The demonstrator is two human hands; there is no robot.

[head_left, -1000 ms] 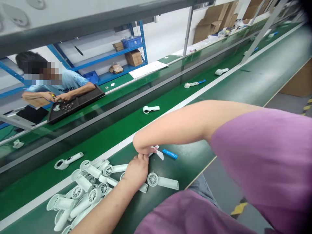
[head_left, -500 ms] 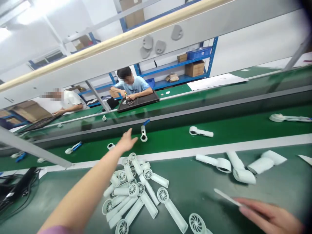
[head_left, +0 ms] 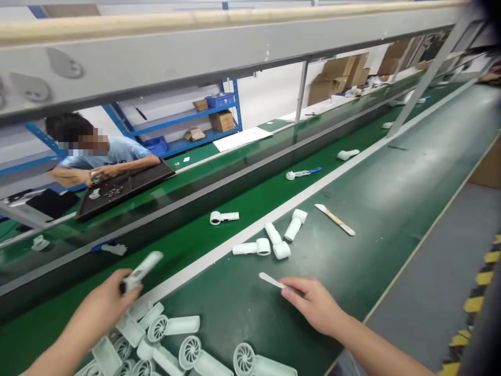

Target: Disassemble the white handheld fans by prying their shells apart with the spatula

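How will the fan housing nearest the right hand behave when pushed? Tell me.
The white plastic fan housing is probably light, its head an open shell. Its thin vanes look fragile. Flat on the green belt, it would likely slide, not roll.

White plastic fan housings [head_left: 176, 326] are heaped on a green conveyor belt [head_left: 364, 209]. A wood-handled scraper [head_left: 334, 219] is laid near three more.

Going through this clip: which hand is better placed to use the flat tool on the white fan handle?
Probably the right hand: it already holds the flat tool between its fingers, while the left hand is occupied gripping the white fan handle.
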